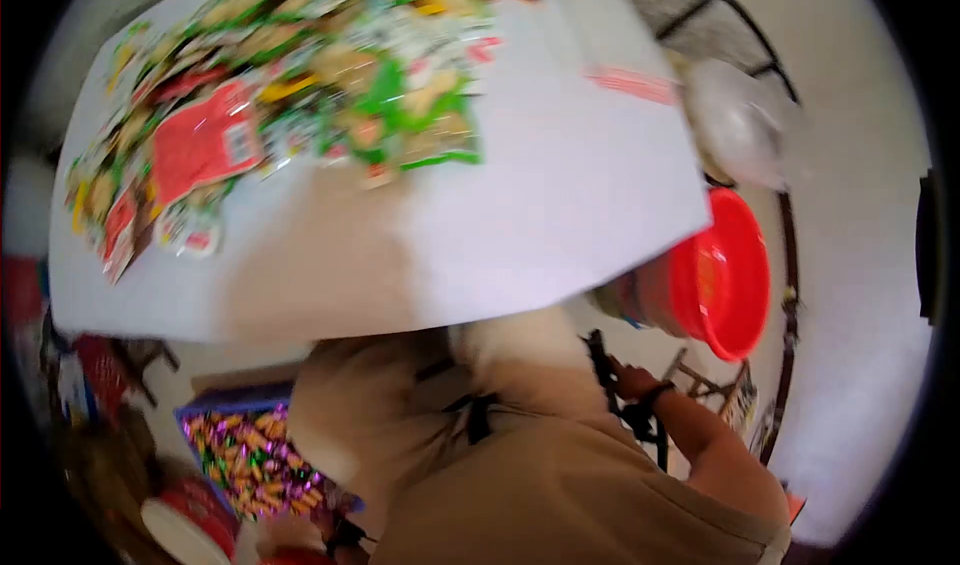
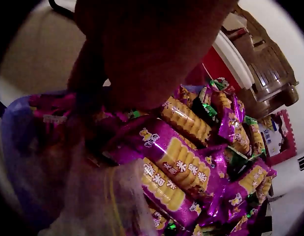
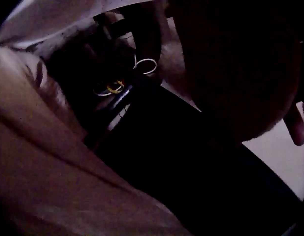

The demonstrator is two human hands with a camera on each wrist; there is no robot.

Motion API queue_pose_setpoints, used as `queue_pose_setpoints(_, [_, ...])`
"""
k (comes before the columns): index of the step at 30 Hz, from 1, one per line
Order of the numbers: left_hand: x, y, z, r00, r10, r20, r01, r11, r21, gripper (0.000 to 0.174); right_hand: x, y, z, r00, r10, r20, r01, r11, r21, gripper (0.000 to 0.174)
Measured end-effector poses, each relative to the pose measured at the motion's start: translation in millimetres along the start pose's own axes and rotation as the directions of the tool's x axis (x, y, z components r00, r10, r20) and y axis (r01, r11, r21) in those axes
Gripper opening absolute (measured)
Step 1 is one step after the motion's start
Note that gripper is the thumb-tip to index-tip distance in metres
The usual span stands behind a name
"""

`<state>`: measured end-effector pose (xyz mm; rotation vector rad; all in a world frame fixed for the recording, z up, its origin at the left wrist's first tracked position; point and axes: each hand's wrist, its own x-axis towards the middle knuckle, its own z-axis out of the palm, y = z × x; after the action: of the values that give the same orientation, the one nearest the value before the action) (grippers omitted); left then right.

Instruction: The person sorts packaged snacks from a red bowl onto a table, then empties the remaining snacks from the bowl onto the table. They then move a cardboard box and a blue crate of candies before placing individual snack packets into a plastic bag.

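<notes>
Snack packs point(image 2: 184, 164) heaped in a blue box point(image 2: 16, 132), past seven o'clock in the head view, left hand point(image 2: 142, 54) dark near them, right hand point(image 1: 634, 380) at four o'clock, can't tell if either grips.

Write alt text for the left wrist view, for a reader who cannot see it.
The person's left hand, in deep shadow with its grip unclear, is over a blue-purple bin heaped with shiny purple packets picturing golden rolls. Translucent plastic with a yellow stripe covers part of the near side. Beyond are a brown slatted chair and a red-and-white container.
</notes>
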<state>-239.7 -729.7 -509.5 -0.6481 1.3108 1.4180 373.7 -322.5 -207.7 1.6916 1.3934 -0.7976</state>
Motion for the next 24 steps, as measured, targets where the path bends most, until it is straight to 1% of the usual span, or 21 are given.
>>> queue_pose_setpoints(1, [-8.2, -3.5, -18.9, 0.955, 0.277, 0.104, -0.283, 0.750, 0.598, 0.042, -2.2, -4.0, -0.3, 1.000, 0.007, 0.016, -0.007, 0.999, -0.033, 0.067])
queue_pose_setpoints(2, [-9.1, -7.0, -22.5, 0.873, 0.376, 0.312, -0.382, 0.126, 0.916, 0.045, -5.2, -1.8, 2.8, 0.999, 0.020, 0.034, -0.018, 0.998, -0.067, 0.064])
queue_pose_setpoints(3, [-15.6, -5.7, -19.1, 0.928, 0.318, 0.195, -0.115, -0.254, 0.960, 0.049, -0.6, 12.6, 14.7, 0.999, 0.001, 0.033, 0.003, 0.995, -0.096, 0.064])
queue_pose_setpoints(4, [-37.4, 0.8, 9.9, 0.964, 0.255, 0.075, 0.104, -0.621, 0.777, 0.053, 4.5, 27.0, 28.1, 0.999, -0.018, 0.028, 0.022, 0.992, -0.123, 0.065])
queue_pose_setpoints(5, [-37.8, -11.4, -4.0, 0.877, 0.463, -0.130, 0.208, -0.121, 0.971, 0.050, 3.5, 33.7, 38.0, 1.000, 0.004, 0.028, 0.001, 0.989, -0.149, 0.062])
queue_pose_setpoints(6, [-14.4, -26.7, -22.5, 0.745, 0.543, -0.387, 0.170, 0.407, 0.897, 0.048, 2.4, 44.1, 50.3, 0.999, 0.032, 0.018, -0.029, 0.986, -0.167, 0.059])
queue_pose_setpoints(7, [6.8, -25.4, -44.2, 0.833, 0.521, -0.186, 0.260, -0.072, 0.963, 0.041, 16.6, 78.9, 81.2, 0.997, -0.043, 0.067, 0.057, 0.974, -0.219, 0.056])
queue_pose_setpoints(8, [13.0, -24.1, -60.2, 0.925, 0.380, -0.026, 0.244, -0.539, 0.806, 0.035, 30.2, 109.9, 110.4, 0.987, -0.108, 0.117, 0.136, 0.956, -0.261, 0.053])
queue_pose_setpoints(10, [-11.5, -16.0, -29.8, 0.917, 0.364, 0.161, 0.134, -0.663, 0.736, 0.029, 3.4, 101.7, 111.7, 0.978, -0.209, 0.008, 0.208, 0.969, -0.132, 0.048])
queue_pose_setpoints(11, [-29.0, -8.4, -3.6, 0.902, 0.352, 0.252, 0.090, -0.723, 0.685, 0.027, -17.0, 77.2, 92.2, 0.990, -0.110, 0.091, 0.126, 0.972, -0.199, 0.044])
queue_pose_setpoints(12, [-29.0, -19.3, 2.2, 0.840, 0.540, -0.058, 0.308, -0.385, 0.870, 0.023, -26.4, 78.9, 96.3, 0.989, -0.114, 0.091, 0.130, 0.971, -0.199, 0.044])
queue_pose_setpoints(13, [-18.0, -17.8, -9.1, 0.813, 0.576, -0.088, 0.321, -0.315, 0.893, 0.021, -31.1, 84.1, 102.5, 0.980, -0.180, 0.085, 0.192, 0.967, -0.167, 0.042])
queue_pose_setpoints(14, [1.1, -13.4, -36.6, 0.818, 0.576, -0.004, 0.268, -0.375, 0.887, 0.019, -32.3, 92.2, 110.8, 0.967, -0.245, 0.074, 0.253, 0.958, -0.134, 0.040])
queue_pose_setpoints(15, [16.3, -10.0, -58.3, 0.825, 0.561, 0.072, 0.225, -0.443, 0.868, 0.017, -12.9, 137.2, 153.3, 0.986, -0.112, 0.125, 0.133, 0.975, -0.176, 0.036])
queue_pose_setpoints(16, [33.0, -7.7, -78.0, 0.819, 0.548, 0.172, 0.186, -0.536, 0.823, 0.015, -19.6, 140.3, 157.8, 0.987, -0.116, 0.112, 0.135, 0.976, -0.173, 0.036])
queue_pose_setpoints(17, [31.8, 10.5, -69.6, 0.743, 0.495, 0.450, 0.189, -0.801, 0.568, 0.013, -39.9, 123.0, 148.6, 0.979, -0.203, 0.020, 0.204, 0.969, -0.142, 0.038])
queue_pose_setpoints(18, [41.1, -4.2, -81.8, 0.787, 0.581, 0.209, 0.087, -0.439, 0.894, 0.013, -49.7, 117.5, 147.7, 0.956, -0.285, -0.076, 0.276, 0.954, -0.114, 0.041])
queue_pose_setpoints(19, [32.8, -4.0, -63.5, 0.785, 0.613, 0.088, 0.010, -0.154, 0.988, 0.013, -21.0, 163.4, 191.6, 0.962, -0.269, 0.040, 0.272, 0.949, -0.162, 0.050])
queue_pose_setpoints(21, [27.3, 2.8, -34.8, 0.819, 0.573, -0.021, -0.200, 0.319, 0.926, 0.014, -30.5, 163.7, 199.2, 0.990, -0.121, 0.069, 0.127, 0.988, -0.087, 0.055])
queue_pose_setpoints(22, [27.7, 6.1, -21.0, 0.844, 0.537, -0.019, -0.282, 0.472, 0.836, 0.014, -41.5, 168.0, 204.0, 0.990, 0.017, 0.136, -0.014, 1.000, -0.024, 0.062])
queue_pose_setpoints(24, [18.3, 11.9, 5.7, 0.871, 0.490, -0.013, -0.344, 0.630, 0.696, 0.015, 5.2, 252.7, 292.4, 0.980, -0.132, 0.146, 0.145, 0.986, -0.083, 0.072])
